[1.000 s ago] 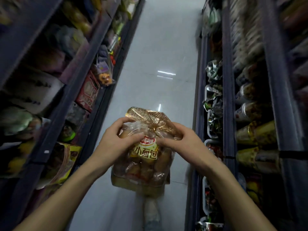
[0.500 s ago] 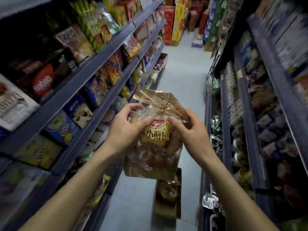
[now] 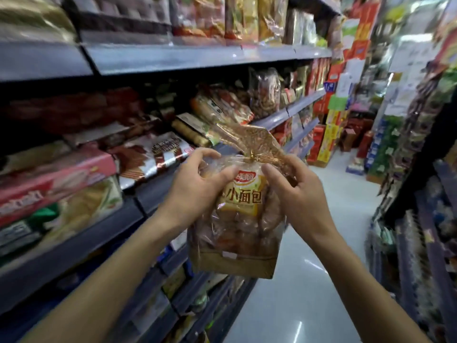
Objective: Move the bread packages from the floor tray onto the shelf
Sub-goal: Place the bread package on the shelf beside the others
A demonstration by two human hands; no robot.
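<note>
I hold one bread package (image 3: 237,229) upright in the aisle, at chest height. It is a clear bag of small buns with a yellow label, a gold tied top and a brown base. My left hand (image 3: 195,186) grips its upper left side. On the upper right side my right hand (image 3: 296,194) grips it just under the tie. The package hangs beside the left shelf (image 3: 284,117), level with the row where other bread bags (image 3: 264,92) lie. The floor tray is out of view.
Blue-edged shelves full of boxed and bagged snacks run along my left, with a higher shelf (image 3: 197,55) overhead. A second rack of goods (image 3: 420,219) lines the right side. The pale floor (image 3: 309,268) of the aisle leads to stacked red and yellow cartons (image 3: 329,134) at the far end.
My view has swung up from the floor to the upper left shelves. The package has risen with both hands on it, and the floor tray has dropped out of sight.
</note>
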